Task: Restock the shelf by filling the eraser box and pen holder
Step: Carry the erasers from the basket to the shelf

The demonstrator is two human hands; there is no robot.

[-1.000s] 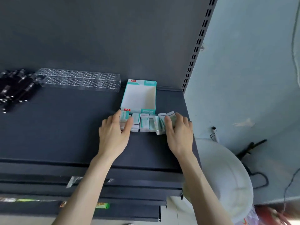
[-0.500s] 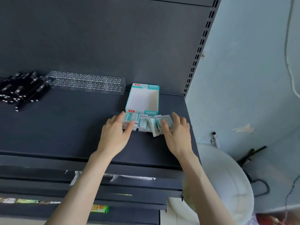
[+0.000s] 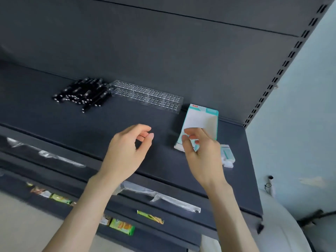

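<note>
1. The left hand point(image 3: 127, 150), which a second ago lay flat against the left end of the row of erasers point(image 3: 179, 147), has lifted away to the left. It hangs above the shelf point(image 3: 54, 115) with loosely curled fingers, thumb near forefinger, holding nothing.
2. The right hand point(image 3: 203, 157) has left the right end of the row and is now at the open front of the eraser box point(image 3: 211, 112). Its thumb and curled fingers appear to pinch a few erasers. Blur hides how many.
3. The squared-up row is broken. A few remaining erasers point(image 3: 227, 157) lie on the shelf just right of the right hand, apart from the box.
4. The box interior visible above the fingers shows white and unfilled. By this reading, gathering has ended and loading has begun, one-handed.
5. The clear pen holder point(image 3: 147, 96) stands at the back of the shelf with no pens in it. The black pens point(image 3: 81, 93) lie heaped against its left end, so that half of the task is not yet started.
</note>
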